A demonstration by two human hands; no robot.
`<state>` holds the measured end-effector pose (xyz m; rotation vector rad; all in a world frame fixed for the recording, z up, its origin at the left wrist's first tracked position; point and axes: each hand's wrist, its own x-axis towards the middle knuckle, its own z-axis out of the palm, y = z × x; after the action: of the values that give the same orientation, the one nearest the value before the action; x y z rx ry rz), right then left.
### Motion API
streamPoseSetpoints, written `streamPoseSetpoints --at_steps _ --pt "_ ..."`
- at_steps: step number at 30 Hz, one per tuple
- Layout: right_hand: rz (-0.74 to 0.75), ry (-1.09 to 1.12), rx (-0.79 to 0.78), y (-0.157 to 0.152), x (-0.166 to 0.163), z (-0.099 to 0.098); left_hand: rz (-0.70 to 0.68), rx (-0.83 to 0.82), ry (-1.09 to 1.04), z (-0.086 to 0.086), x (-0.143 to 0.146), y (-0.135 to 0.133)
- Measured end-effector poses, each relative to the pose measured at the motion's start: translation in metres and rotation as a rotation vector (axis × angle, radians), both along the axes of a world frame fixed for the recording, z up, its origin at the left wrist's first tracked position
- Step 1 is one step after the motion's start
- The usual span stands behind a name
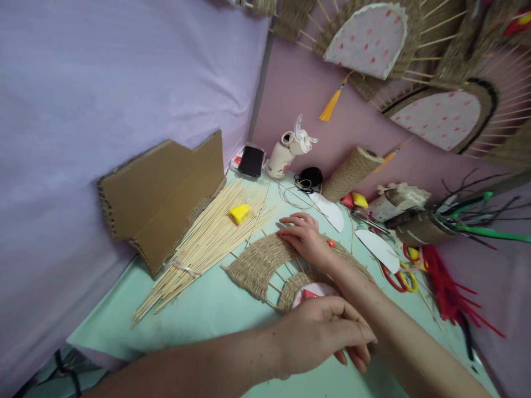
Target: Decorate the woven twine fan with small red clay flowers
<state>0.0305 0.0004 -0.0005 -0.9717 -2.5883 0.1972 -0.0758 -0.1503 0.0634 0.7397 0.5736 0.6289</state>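
A woven twine fan (259,262) on thin sticks lies on the table, with a small red flower (331,243) on its outer band. My right hand (306,236) reaches across it, and its bent fingers press at the band's top edge. A bit of red shows under those fingertips, too small to name. Nearer to me, my left hand (319,334) hangs over the fan's lower edge, fingers loosely bent and slightly apart, with nothing seen in them. It partly hides the fan's white centre, where a pink-red piece (309,294) shows. My right forearm covers the fan's right side.
Left of the fan lie a bundle of thin sticks (207,237), a yellow piece (239,213) and folded cardboard (166,193). Behind stand a phone (251,161), a bottle (280,159) and a twine roll (350,172). Scissors (409,279) and red pipe cleaners (442,287) lie right.
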Motion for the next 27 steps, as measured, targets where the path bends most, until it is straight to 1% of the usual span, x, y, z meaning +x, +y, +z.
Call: streamPoseSetpoints --at_steps 14,22,27 --pt "0.015 0.001 0.023 0.0009 0.0045 -0.0004 -0.003 -0.004 -0.005 0.0012 -0.0009 0.0" --pt "0.019 0.005 0.037 -0.002 0.0055 0.0023 0.003 0.0 -0.023 -0.0038 0.0003 0.0001" --pt "0.035 -0.02 0.037 -0.0041 0.0077 0.0035 0.003 -0.001 -0.015 -0.0025 0.0005 -0.0001"
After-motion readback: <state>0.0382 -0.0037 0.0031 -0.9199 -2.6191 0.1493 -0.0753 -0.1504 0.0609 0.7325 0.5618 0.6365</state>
